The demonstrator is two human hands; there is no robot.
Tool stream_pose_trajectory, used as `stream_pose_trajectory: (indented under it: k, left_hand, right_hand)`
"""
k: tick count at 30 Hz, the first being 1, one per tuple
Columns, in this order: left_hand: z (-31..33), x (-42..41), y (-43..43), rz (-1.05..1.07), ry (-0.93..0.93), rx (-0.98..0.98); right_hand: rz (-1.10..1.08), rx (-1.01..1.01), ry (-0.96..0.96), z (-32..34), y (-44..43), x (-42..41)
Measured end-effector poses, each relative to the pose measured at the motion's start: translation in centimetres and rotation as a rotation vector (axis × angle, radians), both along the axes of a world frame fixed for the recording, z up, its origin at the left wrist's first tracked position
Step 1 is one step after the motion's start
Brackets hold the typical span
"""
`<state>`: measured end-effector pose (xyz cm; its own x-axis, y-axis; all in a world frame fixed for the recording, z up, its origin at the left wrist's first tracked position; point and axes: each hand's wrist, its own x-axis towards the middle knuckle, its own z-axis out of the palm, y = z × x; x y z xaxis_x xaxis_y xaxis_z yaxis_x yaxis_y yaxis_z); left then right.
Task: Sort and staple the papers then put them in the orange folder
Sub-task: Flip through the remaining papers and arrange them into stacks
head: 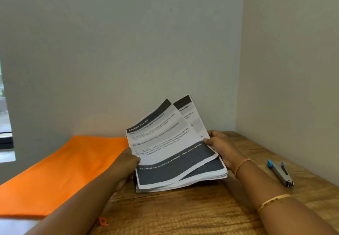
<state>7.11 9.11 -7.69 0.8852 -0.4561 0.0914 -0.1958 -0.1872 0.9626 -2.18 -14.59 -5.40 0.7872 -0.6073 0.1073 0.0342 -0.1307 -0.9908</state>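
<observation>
Head view: stack of white printed papers with dark grey bands [176,161] sits mid-frame on the brown wooden table [183,214], its top two sheets lifted and fanned toward 12 o'clock. Left hand [126,163] grips the stack's 9 o'clock edge, thumb on the top sheet. Right hand [220,146] pinches the lifted sheets at the 3 o'clock edge. Flat orange folder [60,170] lies at 9 o'clock of the papers. Silver stapler with blue end [280,173] lies at 3 o'clock, apart from the right wrist.

Single head-worn view; faces forward and down at table [183,214]; close, toward wall corner [240,88].
</observation>
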Motion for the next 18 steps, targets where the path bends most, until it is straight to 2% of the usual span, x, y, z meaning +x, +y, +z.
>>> stream_pose_trajectory:
  k: [4, 8, 13, 16, 18]
  left_hand:
    - [0.0, 0.5, 0.2, 0.074, 0.037, -0.096]
    - [0.6, 0.4, 0.2, 0.160, 0.014, -0.188]
    - [0.7, 1.1, 1.0, 0.197, -0.228, -0.180]
    - [1.8, 0.5, 1.2, 0.237, -0.362, -0.238]
    - [2.7, 0.0, 1.2, 0.235, -0.384, -0.337]
  right_hand:
    - [0.098, 0.104, -0.080, -0.1, 0.2, -0.3]
    - [0.162, 0.058, -0.051, -0.4, 0.8, -0.3]
    - [0.168, -0.102, -0.041, -0.4, 1.6, -0.5]
    - [0.140, -0.121, -0.143, 0.0, 2.1, -0.5]
    - [0.095, -0.117, -0.237, 0.4, 2.4, -0.4]
